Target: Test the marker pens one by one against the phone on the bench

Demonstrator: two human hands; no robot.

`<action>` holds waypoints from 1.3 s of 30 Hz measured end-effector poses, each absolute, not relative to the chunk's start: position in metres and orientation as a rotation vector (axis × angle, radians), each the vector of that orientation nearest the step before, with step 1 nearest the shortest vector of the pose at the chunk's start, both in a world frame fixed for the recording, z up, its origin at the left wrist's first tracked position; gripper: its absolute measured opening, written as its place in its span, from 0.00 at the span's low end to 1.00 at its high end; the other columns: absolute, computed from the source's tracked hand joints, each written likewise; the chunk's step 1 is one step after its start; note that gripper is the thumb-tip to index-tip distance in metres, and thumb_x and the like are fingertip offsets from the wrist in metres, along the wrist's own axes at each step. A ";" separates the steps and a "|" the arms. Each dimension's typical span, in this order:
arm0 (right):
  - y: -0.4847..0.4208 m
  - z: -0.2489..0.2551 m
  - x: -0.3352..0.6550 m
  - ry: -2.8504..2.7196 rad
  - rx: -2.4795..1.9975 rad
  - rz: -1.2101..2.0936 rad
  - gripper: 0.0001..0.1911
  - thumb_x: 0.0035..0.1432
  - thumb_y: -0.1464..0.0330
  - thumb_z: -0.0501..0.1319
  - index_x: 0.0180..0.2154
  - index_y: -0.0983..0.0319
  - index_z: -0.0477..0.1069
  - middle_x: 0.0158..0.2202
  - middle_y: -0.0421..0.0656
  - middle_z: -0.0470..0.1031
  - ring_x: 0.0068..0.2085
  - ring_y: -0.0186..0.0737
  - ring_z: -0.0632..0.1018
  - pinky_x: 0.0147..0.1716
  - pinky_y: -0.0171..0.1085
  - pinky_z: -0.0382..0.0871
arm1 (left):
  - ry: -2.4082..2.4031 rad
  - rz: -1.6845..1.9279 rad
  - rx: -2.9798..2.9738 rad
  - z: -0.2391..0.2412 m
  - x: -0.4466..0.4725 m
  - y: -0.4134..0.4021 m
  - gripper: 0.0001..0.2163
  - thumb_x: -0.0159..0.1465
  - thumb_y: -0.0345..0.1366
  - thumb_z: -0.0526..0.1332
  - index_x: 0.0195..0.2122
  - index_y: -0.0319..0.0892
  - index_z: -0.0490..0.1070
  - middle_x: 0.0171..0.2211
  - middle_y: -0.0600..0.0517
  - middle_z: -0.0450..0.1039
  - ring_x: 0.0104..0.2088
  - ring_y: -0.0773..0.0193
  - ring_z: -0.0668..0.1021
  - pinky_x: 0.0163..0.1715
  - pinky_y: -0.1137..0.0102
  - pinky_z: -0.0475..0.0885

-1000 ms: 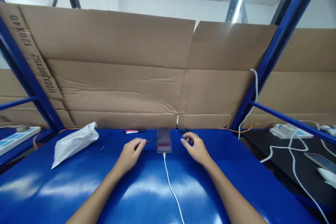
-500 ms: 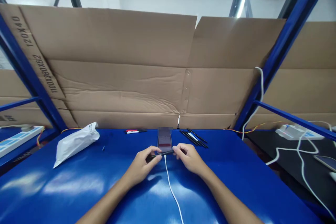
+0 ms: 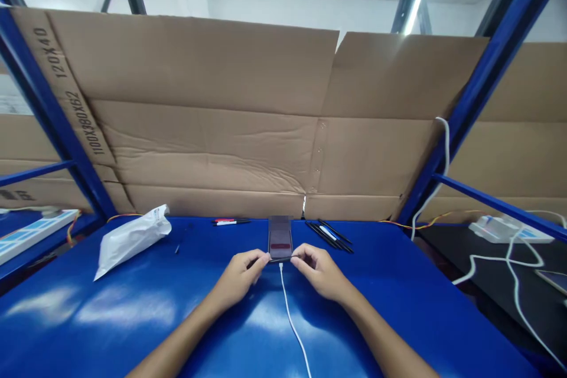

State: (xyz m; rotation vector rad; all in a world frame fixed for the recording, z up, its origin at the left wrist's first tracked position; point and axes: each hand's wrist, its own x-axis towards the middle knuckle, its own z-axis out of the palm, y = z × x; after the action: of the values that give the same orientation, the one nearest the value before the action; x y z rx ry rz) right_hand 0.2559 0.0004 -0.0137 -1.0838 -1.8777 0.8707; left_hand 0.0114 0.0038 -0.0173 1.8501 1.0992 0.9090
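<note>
Held level between both hands is a thin black pen (image 3: 280,259). Its left end is pinched in the fingertips of my left hand (image 3: 243,271), its right end in those of my right hand (image 3: 319,269). Just behind the pen, a dark phone (image 3: 280,233) lies on the blue table, and a white cable (image 3: 287,310) runs from its near end towards me. Several black pens (image 3: 330,236) lie in a loose group to the right of the phone, one with a white part. A few more pens (image 3: 230,221), red and white among them, lie to the left.
A white plastic bag (image 3: 133,239) rests at the table's left, with a small dark bit (image 3: 177,249) beside it. Cardboard (image 3: 208,147) walls the back between blue posts (image 3: 469,112). On the right, a black surface (image 3: 469,260) carries white cables and a power strip (image 3: 509,229).
My left fingers have closed onto the pen's left end, and the pen now sits more level. My right hand keeps its grip. The view has shifted slightly.
</note>
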 end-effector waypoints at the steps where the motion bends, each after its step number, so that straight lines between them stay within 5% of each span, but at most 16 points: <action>1: 0.000 -0.014 0.255 -1.878 -1.109 0.843 0.23 0.69 0.51 0.57 0.30 0.61 0.71 0.28 0.39 0.73 0.30 0.37 0.71 0.31 0.34 0.61 | 1.087 0.920 1.836 -0.019 0.012 0.004 0.23 0.71 0.54 0.54 0.38 0.39 0.77 0.21 0.57 0.67 0.24 0.64 0.69 0.28 0.72 0.63; 3: 0.001 -0.015 0.254 -1.886 -1.153 0.808 0.30 0.72 0.50 0.51 0.23 0.61 0.66 0.22 0.39 0.68 0.27 0.37 0.69 0.31 0.35 0.59 | 1.070 0.947 1.836 -0.019 0.013 0.004 0.20 0.69 0.53 0.59 0.45 0.40 0.77 0.25 0.55 0.71 0.27 0.63 0.72 0.30 0.72 0.64; 6: 0.000 -0.012 0.255 -1.899 -1.148 0.821 0.31 0.72 0.50 0.50 0.21 0.61 0.67 0.21 0.39 0.68 0.27 0.37 0.70 0.31 0.36 0.60 | 1.070 0.927 1.898 -0.016 0.013 0.001 0.17 0.67 0.50 0.63 0.44 0.41 0.78 0.31 0.53 0.76 0.30 0.62 0.74 0.31 0.72 0.64; 10: -0.003 -0.004 0.256 -1.887 -1.055 0.841 0.18 0.68 0.53 0.60 0.37 0.61 0.77 0.36 0.43 0.79 0.37 0.41 0.76 0.37 0.36 0.66 | 1.121 0.833 1.927 -0.011 0.011 0.000 0.22 0.71 0.53 0.55 0.37 0.40 0.80 0.20 0.56 0.70 0.23 0.64 0.72 0.27 0.71 0.62; 13: -0.003 -0.003 0.256 -1.887 -1.077 0.824 0.20 0.68 0.53 0.59 0.35 0.61 0.76 0.35 0.43 0.78 0.36 0.41 0.75 0.36 0.36 0.65 | 1.118 0.807 1.933 -0.012 0.011 0.000 0.26 0.73 0.54 0.50 0.36 0.39 0.79 0.16 0.56 0.68 0.21 0.64 0.71 0.28 0.71 0.64; 18: 0.001 -0.009 0.257 -1.884 -1.182 0.791 0.31 0.72 0.50 0.51 0.23 0.61 0.69 0.22 0.39 0.70 0.28 0.37 0.70 0.31 0.36 0.61 | 1.116 0.892 1.985 -0.009 0.012 -0.002 0.18 0.68 0.50 0.61 0.50 0.43 0.79 0.37 0.50 0.81 0.32 0.61 0.77 0.33 0.71 0.67; 26: -0.001 -0.002 0.257 -1.811 -1.049 0.822 0.18 0.68 0.53 0.61 0.40 0.61 0.77 0.38 0.44 0.78 0.39 0.42 0.77 0.40 0.37 0.68 | 1.172 0.857 2.007 -0.010 0.010 0.000 0.25 0.73 0.53 0.52 0.34 0.40 0.80 0.24 0.53 0.74 0.27 0.62 0.74 0.30 0.71 0.63; 30: 0.000 -0.006 0.258 -1.828 -1.141 0.767 0.27 0.70 0.49 0.56 0.27 0.61 0.73 0.27 0.41 0.74 0.31 0.39 0.73 0.33 0.36 0.64 | 1.122 0.899 1.982 -0.013 0.011 0.000 0.18 0.69 0.49 0.62 0.51 0.42 0.79 0.34 0.52 0.80 0.31 0.61 0.76 0.32 0.71 0.66; 33: 0.001 -0.007 0.259 -1.854 -1.159 0.770 0.33 0.72 0.48 0.50 0.20 0.61 0.68 0.21 0.40 0.69 0.27 0.38 0.71 0.32 0.37 0.61 | 1.076 0.928 2.020 -0.010 0.012 -0.002 0.15 0.70 0.46 0.61 0.49 0.44 0.79 0.42 0.50 0.81 0.37 0.59 0.78 0.38 0.70 0.68; 39: -0.001 -0.003 0.257 -1.812 -1.068 0.761 0.20 0.69 0.53 0.58 0.34 0.61 0.77 0.34 0.43 0.78 0.36 0.41 0.76 0.37 0.37 0.66 | 1.128 0.921 2.051 -0.006 0.012 -0.002 0.18 0.73 0.48 0.55 0.40 0.42 0.79 0.34 0.51 0.79 0.34 0.60 0.76 0.36 0.70 0.65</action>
State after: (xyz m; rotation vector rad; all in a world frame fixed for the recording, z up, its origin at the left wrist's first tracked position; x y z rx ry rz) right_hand 0.2569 -0.0010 -0.0033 -1.0676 -1.8119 0.7612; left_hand 0.0119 -0.0016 -0.0061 2.0510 1.1277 0.9214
